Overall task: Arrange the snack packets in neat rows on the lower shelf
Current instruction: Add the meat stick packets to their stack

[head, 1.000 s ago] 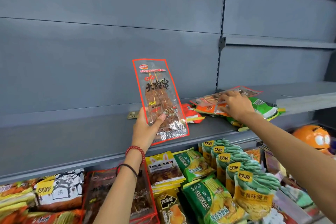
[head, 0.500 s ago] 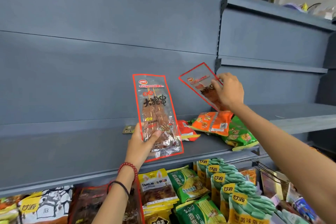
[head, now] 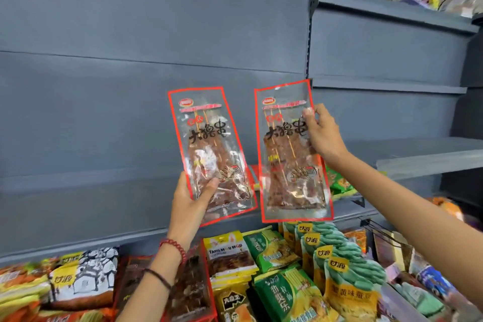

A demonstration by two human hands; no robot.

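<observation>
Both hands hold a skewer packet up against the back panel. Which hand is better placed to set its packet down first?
Left, probably. The left hand grips its packet at the bottom edge, low by the shelf. The right hand pinches its packet near the top, higher up.

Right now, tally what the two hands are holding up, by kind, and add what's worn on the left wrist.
Clear red-bordered skewer packets: 2, one in the left hand, one in the right hand
Red bead bracelets: 1
Thin dark wristbands: 1
Total: 4
</observation>
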